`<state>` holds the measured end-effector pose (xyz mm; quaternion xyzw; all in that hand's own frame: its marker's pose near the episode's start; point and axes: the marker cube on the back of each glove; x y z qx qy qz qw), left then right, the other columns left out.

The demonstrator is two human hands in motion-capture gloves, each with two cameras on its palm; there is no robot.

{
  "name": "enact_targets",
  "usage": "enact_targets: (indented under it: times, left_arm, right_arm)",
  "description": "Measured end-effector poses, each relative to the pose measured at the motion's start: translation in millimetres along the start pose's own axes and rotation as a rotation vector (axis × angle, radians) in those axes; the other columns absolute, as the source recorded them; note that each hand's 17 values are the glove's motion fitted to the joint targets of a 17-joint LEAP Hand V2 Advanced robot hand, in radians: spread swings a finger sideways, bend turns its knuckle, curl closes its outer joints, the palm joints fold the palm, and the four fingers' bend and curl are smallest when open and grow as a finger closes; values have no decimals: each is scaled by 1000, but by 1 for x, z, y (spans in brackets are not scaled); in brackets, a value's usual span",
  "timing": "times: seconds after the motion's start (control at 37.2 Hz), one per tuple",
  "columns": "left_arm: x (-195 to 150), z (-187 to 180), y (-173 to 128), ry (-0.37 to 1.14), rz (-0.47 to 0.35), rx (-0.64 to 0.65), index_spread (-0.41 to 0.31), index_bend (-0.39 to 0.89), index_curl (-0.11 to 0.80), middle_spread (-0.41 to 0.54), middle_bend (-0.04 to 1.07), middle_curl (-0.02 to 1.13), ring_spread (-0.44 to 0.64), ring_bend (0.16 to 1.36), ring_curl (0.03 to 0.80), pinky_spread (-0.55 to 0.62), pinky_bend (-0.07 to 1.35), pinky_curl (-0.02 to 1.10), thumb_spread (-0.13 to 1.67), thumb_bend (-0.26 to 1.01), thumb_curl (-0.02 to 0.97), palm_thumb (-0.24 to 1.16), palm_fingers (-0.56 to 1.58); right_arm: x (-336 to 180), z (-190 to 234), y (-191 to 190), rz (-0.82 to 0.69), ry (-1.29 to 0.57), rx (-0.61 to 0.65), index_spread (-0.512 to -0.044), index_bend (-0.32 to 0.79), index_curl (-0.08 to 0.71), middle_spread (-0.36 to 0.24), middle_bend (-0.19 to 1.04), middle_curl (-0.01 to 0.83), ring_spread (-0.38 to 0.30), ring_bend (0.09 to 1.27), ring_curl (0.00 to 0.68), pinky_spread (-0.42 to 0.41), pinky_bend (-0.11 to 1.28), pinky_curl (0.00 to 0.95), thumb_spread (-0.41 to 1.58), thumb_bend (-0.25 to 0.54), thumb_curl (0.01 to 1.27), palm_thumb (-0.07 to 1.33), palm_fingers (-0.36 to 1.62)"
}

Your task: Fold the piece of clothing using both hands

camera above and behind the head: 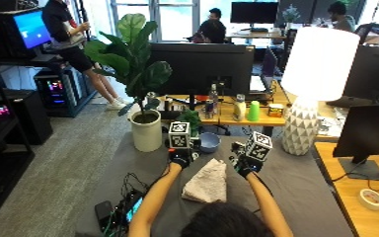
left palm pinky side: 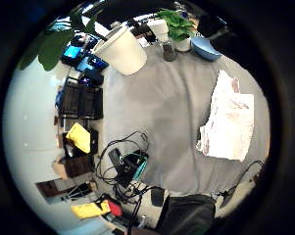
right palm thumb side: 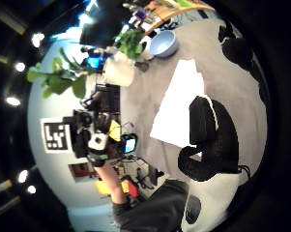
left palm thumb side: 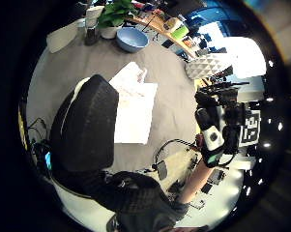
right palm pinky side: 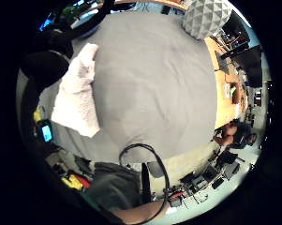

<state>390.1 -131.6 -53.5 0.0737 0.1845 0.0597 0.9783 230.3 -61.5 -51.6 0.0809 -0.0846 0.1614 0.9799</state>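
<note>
A folded whitish piece of clothing (camera above and behind the head: pixel 206 181) lies on the grey table (camera above and behind the head: pixel 301 185), just in front of me. My left hand (camera above and behind the head: pixel 179 158) hovers above its far left corner and my right hand (camera above and behind the head: pixel 245 165) above its far right side. Both are lifted off the table and hold nothing, with fingers loosely bent. The palm views look down on the garment (left palm pinky side: pixel 228 122) (left palm thumb side: pixel 134 113) (right palm pinky side: pixel 77 101) (right palm thumb side: pixel 176 106) from well above. A dark finger of the left hand (left palm thumb side: pixel 87 128) covers part of the cloth's edge.
A blue bowl (camera above and behind the head: pixel 209 141), a small green plant (camera above and behind the head: pixel 191 119) and a white pot with a large plant (camera above and behind the head: pixel 145 132) stand at the table's far side. A lamp with a white patterned base (camera above and behind the head: pixel 299 132) is at the far right. Cables and devices (camera above and behind the head: pixel 120 210) lie at the near left edge.
</note>
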Motion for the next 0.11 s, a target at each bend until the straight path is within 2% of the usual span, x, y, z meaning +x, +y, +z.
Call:
enact_targets:
  times: [0.11]
  left_arm:
    - [3, 8, -7, -10, 7, -20, -68, 158, 340, 64, 160, 297, 129, 570, 314, 195, 346, 350, 1329, -10, 199, 163, 338]
  right_arm:
    - [13, 9, -10, 6, 61, -1, -220, 168, 249, -49, 238, 441, -71, 414, 367, -30, 497, 369, 1267, -15, 422, 867, 740]
